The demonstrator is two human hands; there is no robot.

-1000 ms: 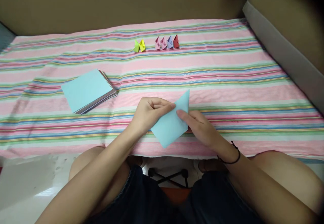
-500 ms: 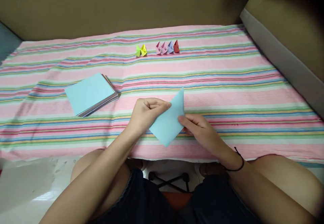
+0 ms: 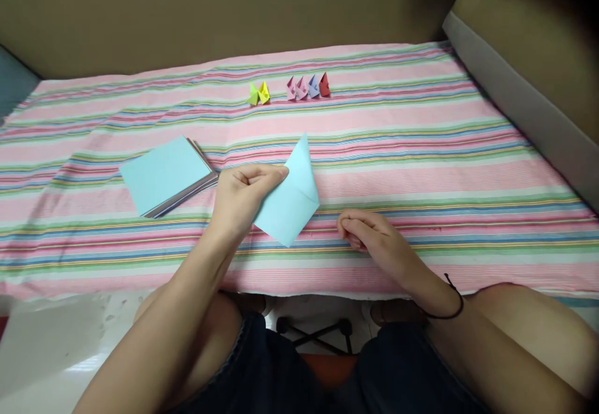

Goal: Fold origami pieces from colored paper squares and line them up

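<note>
Pinched between the thumb and fingers of my left hand is a light blue sheet of paper, held above the striped cloth. The sheet has a pointed top corner and a faint crease running to its right corner. To the right of the paper and apart from it, my right hand is closed, fingertips pressed to the thumb, and no paper shows in it. Left of my left hand lies a stack of coloured paper with a light blue sheet on top.
Small folded paper pieces stand toward the back: green and yellow ones, then pink, purple and red ones. The striped cloth covers the seat. A brown backrest rises behind, and an armrest bounds the right.
My left hand has carried the light blue sheet up and to the left. My right hand has let go of the sheet's right edge and stays at about the same spot.
</note>
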